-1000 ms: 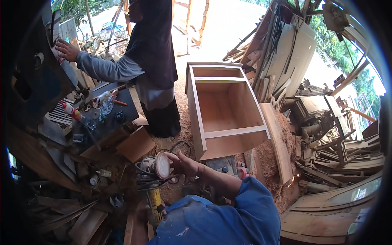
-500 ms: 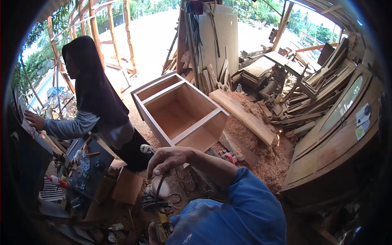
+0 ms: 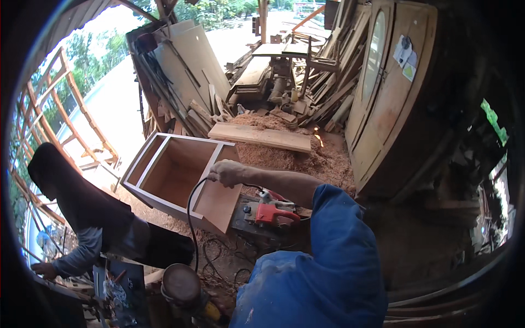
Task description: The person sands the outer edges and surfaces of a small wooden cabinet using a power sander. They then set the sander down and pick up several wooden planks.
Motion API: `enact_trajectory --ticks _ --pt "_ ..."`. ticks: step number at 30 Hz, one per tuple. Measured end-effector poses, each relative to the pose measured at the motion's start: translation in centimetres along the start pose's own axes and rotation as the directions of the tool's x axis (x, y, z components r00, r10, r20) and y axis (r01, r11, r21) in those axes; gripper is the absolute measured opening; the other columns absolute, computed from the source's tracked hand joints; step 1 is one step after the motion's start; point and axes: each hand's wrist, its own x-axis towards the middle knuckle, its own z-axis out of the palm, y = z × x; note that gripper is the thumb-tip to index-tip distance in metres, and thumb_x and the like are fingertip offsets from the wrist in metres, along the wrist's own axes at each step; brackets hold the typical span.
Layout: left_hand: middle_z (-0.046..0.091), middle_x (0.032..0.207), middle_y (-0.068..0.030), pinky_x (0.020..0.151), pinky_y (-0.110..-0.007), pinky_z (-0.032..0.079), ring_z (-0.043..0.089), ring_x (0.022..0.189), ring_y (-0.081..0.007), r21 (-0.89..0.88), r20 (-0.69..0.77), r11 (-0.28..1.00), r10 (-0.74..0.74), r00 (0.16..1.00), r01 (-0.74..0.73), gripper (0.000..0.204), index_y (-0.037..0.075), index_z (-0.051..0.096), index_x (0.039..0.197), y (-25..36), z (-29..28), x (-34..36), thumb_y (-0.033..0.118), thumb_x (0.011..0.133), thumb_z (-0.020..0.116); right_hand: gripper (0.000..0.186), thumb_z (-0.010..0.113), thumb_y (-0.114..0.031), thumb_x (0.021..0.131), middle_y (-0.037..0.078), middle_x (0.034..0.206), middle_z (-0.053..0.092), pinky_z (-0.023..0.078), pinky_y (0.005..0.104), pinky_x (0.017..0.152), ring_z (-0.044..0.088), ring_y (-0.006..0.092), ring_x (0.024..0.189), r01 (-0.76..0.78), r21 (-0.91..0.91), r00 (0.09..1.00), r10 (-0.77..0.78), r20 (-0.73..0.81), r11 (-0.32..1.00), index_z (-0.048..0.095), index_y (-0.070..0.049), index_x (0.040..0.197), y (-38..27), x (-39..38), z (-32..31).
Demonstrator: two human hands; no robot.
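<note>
1 cord in right hand | cabinet behind | red tool near

Pale plank on reddish sawdust

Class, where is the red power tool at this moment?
In the head view, the red power tool is just below the picture's middle, to the lower right of the right hand, between the wooden cabinet and the blue sleeve.

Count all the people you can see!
2: a person in blue at bottom centre, right hand gripping a black cord; a co-worker at left. Others may be hidden.
</note>
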Motion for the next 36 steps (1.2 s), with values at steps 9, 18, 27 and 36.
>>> enact_trajectory --ticks 9,18,27,36 --pt "0.064 0.112 -0.0261 0.085 -0.05 0.058 0.068 0.097 -0.0388 0.221 0.098 0.96 -0.2 0.975 0.175 0.069 -0.004 0.049 0.134 1.8 3.3 5.3 0.046 0.091 0.068 0.029 0.058 -0.028 0.102 0.009 0.069 0.066 0.05 0.0338 0.055 0.066 0.0166 0.061 0.281 -0.191 0.728 -0.339 -0.595 0.94 0.065 -0.001 0.099 -4.6 -5.4 -3.1" --pt "0.065 0.111 -0.0262 0.086 -0.05 0.058 0.068 0.097 -0.0382 0.172 0.063 0.977 -0.138 0.988 0.125 0.068 -0.005 0.049 0.134 2.9 1.1 4.6 0.045 0.092 0.067 0.029 0.06 -0.03 0.103 -0.002 0.055 0.045 0.032 0.0256 0.04 0.039 0.0076 0.042 0.621 0.28 0.238 0.165 -0.957 0.732 0.059 -0.005 0.088 -0.7 -24.9 -14.7" --pt "0.065 0.111 -0.0264 0.087 -0.049 0.058 0.069 0.097 -0.0377 0.031 0.075 0.999 0.007 0.997 -0.009 0.067 -0.005 0.049 0.134 3.4 -0.4 1.2 0.044 0.092 0.066 0.03 0.052 -0.013 0.102 0.007 0.076 0.065 0.037 0.0204 0.041 0.052 0.0084 0.051 0.345 0.822 0.483 0.665 -0.57 0.454 0.058 -0.007 0.131 12.8 -27.4 -7.8" --pt "0.065 0.11 -0.0266 0.087 -0.048 0.058 0.069 0.097 -0.0372 -0.094 0.373 0.996 0.037 0.927 -0.002 0.066 -0.006 0.049 0.133 1.0 7.1 2.2 0.044 0.093 0.065 0.058 0.058 -0.012 0.096 0.018 0.147 0.052 0.061 0.0368 0.084 0.052 0.0299 0.134 -0.414 0.899 0.768 -0.586 0.26 -0.142 0.041 0.002 0.15 -1.2 -10.6 12.8"
